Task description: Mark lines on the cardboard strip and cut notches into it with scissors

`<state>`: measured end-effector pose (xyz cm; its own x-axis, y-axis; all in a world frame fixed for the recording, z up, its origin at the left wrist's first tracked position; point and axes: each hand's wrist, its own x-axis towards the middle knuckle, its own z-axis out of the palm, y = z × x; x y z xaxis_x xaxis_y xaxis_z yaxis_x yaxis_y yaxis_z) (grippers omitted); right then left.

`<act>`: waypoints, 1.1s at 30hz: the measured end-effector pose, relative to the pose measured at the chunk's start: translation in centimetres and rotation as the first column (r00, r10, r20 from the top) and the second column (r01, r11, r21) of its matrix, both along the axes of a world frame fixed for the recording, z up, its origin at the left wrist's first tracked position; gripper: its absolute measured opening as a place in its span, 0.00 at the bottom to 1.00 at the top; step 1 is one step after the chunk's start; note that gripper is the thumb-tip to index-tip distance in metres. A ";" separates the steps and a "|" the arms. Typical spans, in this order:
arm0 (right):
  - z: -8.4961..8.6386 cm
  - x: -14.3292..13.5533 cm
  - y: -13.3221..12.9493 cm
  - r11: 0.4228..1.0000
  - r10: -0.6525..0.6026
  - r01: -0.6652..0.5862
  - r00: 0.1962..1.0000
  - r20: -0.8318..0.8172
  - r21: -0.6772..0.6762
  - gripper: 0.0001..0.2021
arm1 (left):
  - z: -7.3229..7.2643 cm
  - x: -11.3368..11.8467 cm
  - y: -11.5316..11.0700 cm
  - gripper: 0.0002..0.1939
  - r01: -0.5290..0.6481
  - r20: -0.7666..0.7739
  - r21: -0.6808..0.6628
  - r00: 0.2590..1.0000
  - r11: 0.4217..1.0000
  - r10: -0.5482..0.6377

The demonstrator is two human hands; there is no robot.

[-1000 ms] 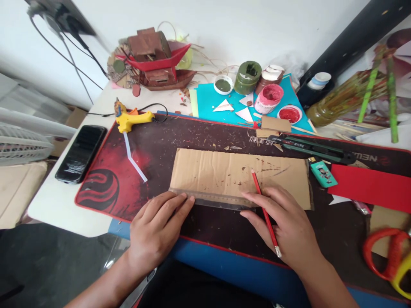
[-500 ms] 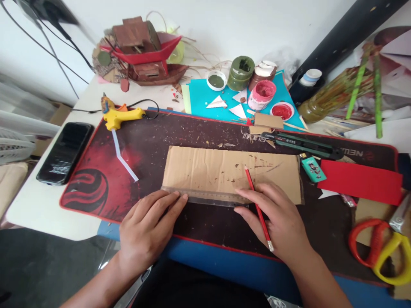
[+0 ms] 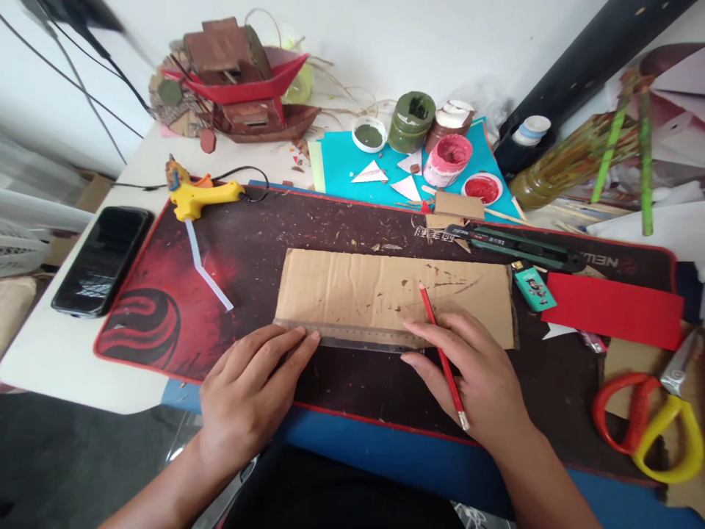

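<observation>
"Since the ruler (image 3: 358, 337) lies along the near edge of the card (image 3: 346, 286), is anything drawn beside it?"

"None that I can make out. The ruler looks lined up; any marking there seems undone. Dark marks (image 3: 454, 284) show only farther off, mostly rightward."

"And the hands?"

"The left hand (image 3: 247, 389) presses fingertips on the ruler's left part; its thumb is hidden, so I can't tell if it pinches. The right hand (image 3: 479, 382) grips the pencil (image 3: 428, 305), thumb and forefinger near the ruler's right end."

"Which way do they point?"

"Card and ruler sit mid-mat (image 3: 341, 382), long axes roughly along its long edges. The pencil slants across, tip towards the far edge, leaning left."
</observation>
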<state>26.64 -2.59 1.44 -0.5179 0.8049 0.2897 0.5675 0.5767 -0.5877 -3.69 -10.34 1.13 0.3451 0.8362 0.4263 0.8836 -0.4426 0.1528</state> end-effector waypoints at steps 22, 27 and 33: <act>-0.1 0.1 0.0 1.000 0.000 -0.001 1.000 0.011 0.024 0.11 | 0.0 0.1 0.1 0.17 0.005 0.014 -0.005 1.000 1.000 -0.005; -0.1 0.0 0.0 1.000 -0.003 0.003 1.000 0.021 0.018 0.11 | 0.0 0.1 0.2 0.18 0.008 0.021 -0.004 1.000 1.000 -0.008; -0.1 0.0 0.1 1.000 -0.009 0.008 1.000 0.017 0.015 0.11 | -0.2 -0.1 0.0 0.19 -0.005 -0.002 -0.011 1.000 1.000 0.005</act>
<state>26.63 -2.54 1.35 -0.5161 0.8049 0.2928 0.5823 0.5804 -0.5692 -3.74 -10.31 0.97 0.3416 0.8427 0.4162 0.8863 -0.4362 0.1557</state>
